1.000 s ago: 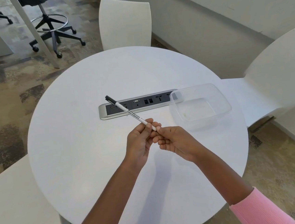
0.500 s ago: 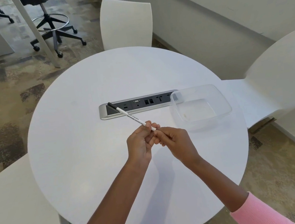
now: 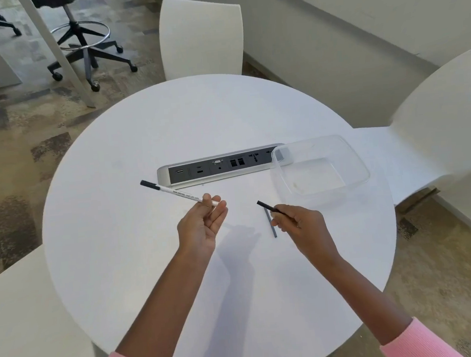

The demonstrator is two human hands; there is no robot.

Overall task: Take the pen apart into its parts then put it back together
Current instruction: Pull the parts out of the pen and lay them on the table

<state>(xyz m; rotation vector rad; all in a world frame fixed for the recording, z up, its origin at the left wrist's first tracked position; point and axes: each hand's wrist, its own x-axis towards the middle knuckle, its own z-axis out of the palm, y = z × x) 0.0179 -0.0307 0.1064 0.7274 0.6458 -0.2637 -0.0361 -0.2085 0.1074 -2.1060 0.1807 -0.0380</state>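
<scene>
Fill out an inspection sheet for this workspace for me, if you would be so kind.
Surface: round white table.
Job's things: white pen barrel with black cap, held above the table; thin dark rod, out of the barrel.
Clutter: clear plastic container; grey strip beneath the rod, part or shadow unclear.
Hands: left hand pinches the barrel; right hand grips the rod.
Cables: nothing seen; socket strip set into the table.
Surroundings: white chairs, black stool, patterned carpet.

Table (image 3: 140, 272): round and white, in front of me.
Socket strip (image 3: 216, 167): sunk into the top, at 12 o'clock.
Clear plastic container (image 3: 314, 175): at 2 o'clock, corner over the strip's end.
Grey rod (image 3: 270, 223): at 3 o'clock, near the middle.
</scene>
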